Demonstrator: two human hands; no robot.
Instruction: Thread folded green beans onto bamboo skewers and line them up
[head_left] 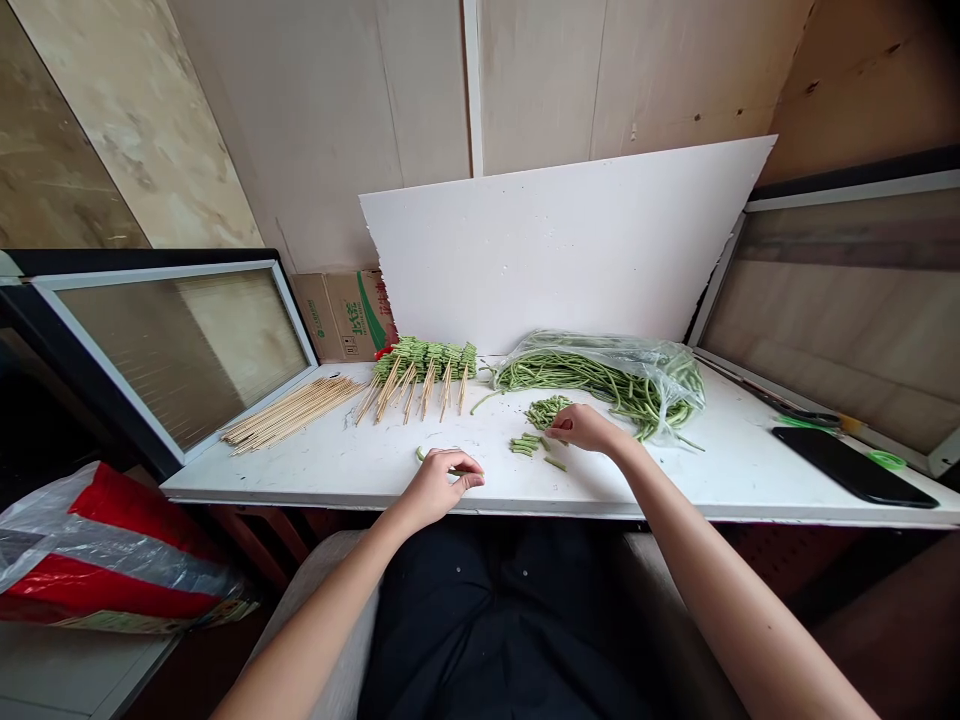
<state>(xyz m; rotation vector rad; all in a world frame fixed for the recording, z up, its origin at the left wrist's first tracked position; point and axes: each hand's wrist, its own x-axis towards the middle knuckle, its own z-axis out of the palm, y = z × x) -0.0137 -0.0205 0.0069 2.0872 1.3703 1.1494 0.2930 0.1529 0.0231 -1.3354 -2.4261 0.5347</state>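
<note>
My left hand (439, 485) is closed near the table's front edge, its fingers curled around a green bean (421, 454); one end pokes out on the left, and the rest is mostly hidden by the hand. To the right, my right hand (585, 428) has its fingertips pinched together beside a small pile of cut bean pieces (546, 410). Whatever is between those fingertips is too small to make out. A few short bean pieces (524, 444) lie in a row just left of these fingers, with a single piece (555, 464) nearer the front.
Loose bamboo skewers (292, 412) lie at the left of the white table (337, 470). Behind them, skewered beans (427, 358) are stacked. A plastic bag of long beans (585, 372) rests at the back. A black phone (851, 465) lies right; a cardboard box (341, 315) stands behind.
</note>
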